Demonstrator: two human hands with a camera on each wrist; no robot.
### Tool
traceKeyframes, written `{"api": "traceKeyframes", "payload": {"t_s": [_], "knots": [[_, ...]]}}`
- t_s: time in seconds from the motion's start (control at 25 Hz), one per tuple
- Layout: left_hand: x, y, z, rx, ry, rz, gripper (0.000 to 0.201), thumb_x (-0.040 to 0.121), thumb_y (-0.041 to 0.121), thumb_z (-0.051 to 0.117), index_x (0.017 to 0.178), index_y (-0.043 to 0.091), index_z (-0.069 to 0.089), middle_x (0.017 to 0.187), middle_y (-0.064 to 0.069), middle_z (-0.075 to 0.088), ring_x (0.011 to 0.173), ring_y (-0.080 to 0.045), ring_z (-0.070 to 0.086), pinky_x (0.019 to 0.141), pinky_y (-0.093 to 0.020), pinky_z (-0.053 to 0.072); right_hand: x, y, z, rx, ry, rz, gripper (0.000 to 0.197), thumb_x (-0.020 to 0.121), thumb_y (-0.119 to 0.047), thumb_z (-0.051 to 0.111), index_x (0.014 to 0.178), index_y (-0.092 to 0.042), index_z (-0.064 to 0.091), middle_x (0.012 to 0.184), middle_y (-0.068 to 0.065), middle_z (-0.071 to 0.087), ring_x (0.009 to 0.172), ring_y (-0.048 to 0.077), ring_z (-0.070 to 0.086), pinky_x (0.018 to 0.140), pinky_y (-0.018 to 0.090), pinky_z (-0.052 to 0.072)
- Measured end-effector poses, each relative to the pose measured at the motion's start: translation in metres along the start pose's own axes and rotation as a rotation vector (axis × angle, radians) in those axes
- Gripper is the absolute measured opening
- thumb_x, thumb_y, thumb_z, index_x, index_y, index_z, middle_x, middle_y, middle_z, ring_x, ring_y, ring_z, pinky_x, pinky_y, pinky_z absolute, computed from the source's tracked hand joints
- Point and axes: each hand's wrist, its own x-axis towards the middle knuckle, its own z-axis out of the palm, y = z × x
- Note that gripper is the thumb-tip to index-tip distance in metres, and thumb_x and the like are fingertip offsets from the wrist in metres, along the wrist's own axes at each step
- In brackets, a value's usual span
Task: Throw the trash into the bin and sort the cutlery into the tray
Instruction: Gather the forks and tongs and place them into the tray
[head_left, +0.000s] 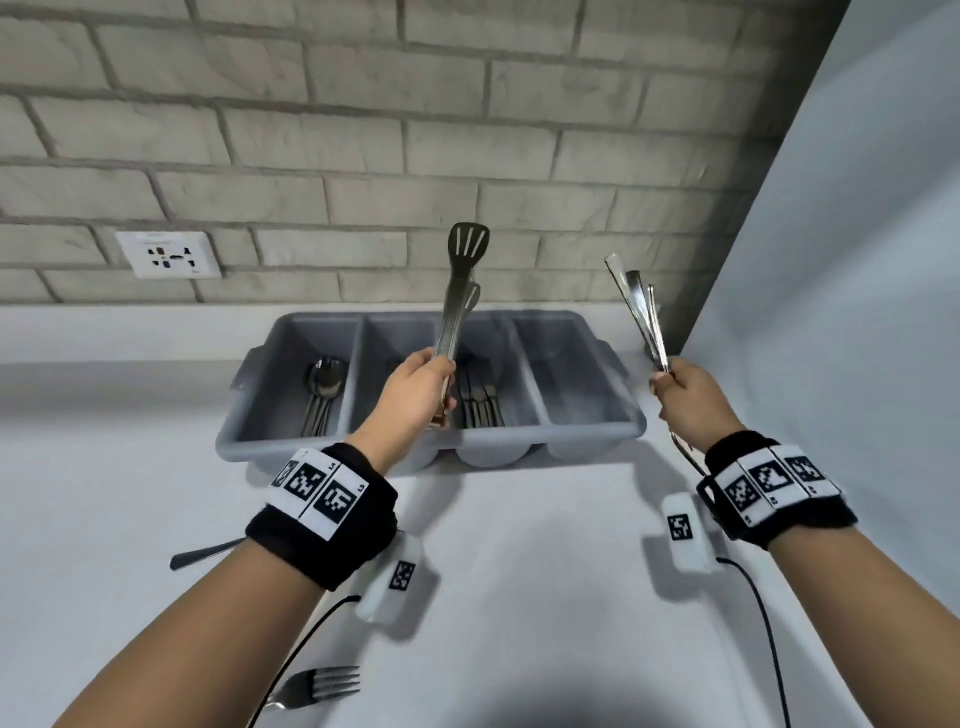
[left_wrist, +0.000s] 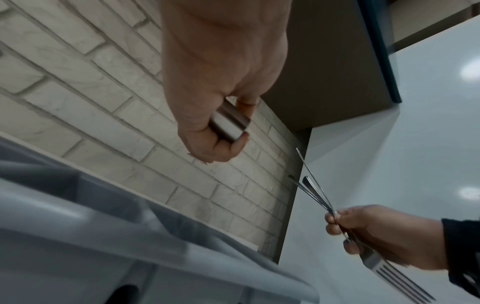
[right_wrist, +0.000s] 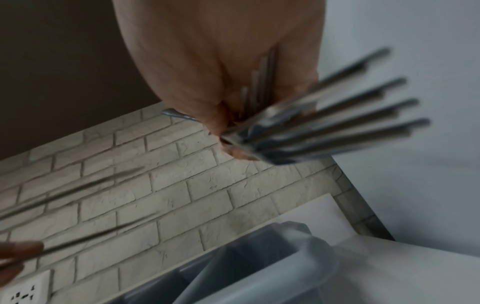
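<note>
Tongs gripped upright in left hand above grey tray, forks bunched in right hand beside it, loose fork on surface.

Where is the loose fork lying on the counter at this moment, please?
In the head view, the fork lies on the white counter at the bottom left, beneath the left forearm, well in front of the grey tray.

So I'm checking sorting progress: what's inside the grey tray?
The grey tray holds spoons in its leftmost compartment and dark-handled cutlery in the third. The left hand hides the second; the rightmost looks empty.
</note>
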Motion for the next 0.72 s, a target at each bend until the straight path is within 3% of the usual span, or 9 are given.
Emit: {"api": "traceKeyframes", "payload": {"t_s": [0.12,0.2,0.32,0.4,0.48,0.56,0.64,0.72], "knots": [[0.016,-0.015,0.016,-0.022,0.000,-0.073,0.014,0.093,0.013,0.039,0.103,0.010,0.049,0.071,-0.004,0.045,0.053,-0.015,0.044,0.043,-0.023,0.037,0.027,-0.001,0.012,-0.045,-0.056,0.061,0.019,0.093,-0.008,0.043,0.080,-0.011,0.056,0.079,0.012,0.053,0.077,0.026,0.051,0.081,0.040,0.046],[0.026,-0.025,0.024,-0.013,0.023,-0.107,0.027,0.093,0.013,0.039,0.118,0.008,0.047,0.073,-0.003,0.046,0.055,-0.016,0.045,0.045,-0.024,0.037,0.045,-0.004,0.022,-0.052,-0.097,0.076,0.025,0.092,-0.004,0.044,0.070,-0.008,0.056,0.071,0.013,0.052,0.059,0.024,0.047,0.065,0.031,0.042],[0.038,-0.036,0.027,0.037,0.039,-0.138,0.042,0.094,0.015,0.039,0.135,0.009,0.040,0.082,-0.004,0.050,0.064,-0.017,0.049,0.052,-0.028,0.043,0.066,-0.013,0.036,-0.083,-0.199,0.166,0.017,0.095,-0.007,0.043,0.080,-0.007,0.051,0.061,0.010,0.046,0.039,0.015,0.048,0.040,0.020,0.038],[0.046,-0.037,0.027,0.058,0.061,-0.142,0.045,0.094,0.014,0.037,0.139,0.012,0.037,0.090,-0.007,0.052,0.067,-0.017,0.051,0.054,-0.028,0.045,0.080,-0.018,0.044,-0.144,-0.291,0.222,0.021,0.096,-0.008,0.043,0.075,-0.006,0.048,0.056,0.008,0.044,0.027,0.010,0.047,0.025,0.011,0.031],[0.053,-0.034,0.027,0.075,0.082,-0.137,0.045,0.095,0.014,0.037,0.139,0.013,0.036,0.097,-0.009,0.052,0.068,-0.016,0.051,0.055,-0.027,0.045,0.091,-0.019,0.054,-0.249,-0.407,0.254,0.032,0.096,-0.009,0.043,0.063,-0.009,0.044,0.057,0.007,0.046,0.035,0.013,0.050,0.027,0.012,0.034],[0.058,-0.031,0.027,0.100,0.085,-0.127,0.044,0.095,0.014,0.038,0.138,0.013,0.038,0.098,-0.007,0.052,0.068,-0.015,0.051,0.056,-0.026,0.044,0.097,-0.018,0.064,-0.347,-0.513,0.256,0.037,0.095,-0.009,0.043,0.059,-0.016,0.038,0.067,0.005,0.050,0.053,0.016,0.049,0.037,0.014,0.040],[0.059,-0.029,0.027,0.120,0.070,-0.112,0.042,0.094,0.012,0.038,0.136,0.012,0.040,0.087,-0.003,0.052,0.068,-0.015,0.049,0.056,-0.026,0.044,0.095,-0.021,0.073,-0.424,-0.579,0.295,0.035,0.095,-0.009,0.043,0.062,-0.018,0.040,0.096,0.014,0.060,0.078,0.022,0.052,0.048,0.012,0.037],[0.060,-0.028,0.027,0.140,0.060,-0.103,0.040,0.094,0.012,0.038,0.134,0.011,0.041,0.080,0.000,0.049,0.067,-0.014,0.048,0.056,-0.026,0.043,0.092,-0.026,0.080,-0.483,-0.568,0.347,0.022,0.098,-0.013,0.039,0.089,-0.010,0.059,0.131,0.019,0.056,0.110,0.027,0.055,0.065,0.020,0.045]]}}
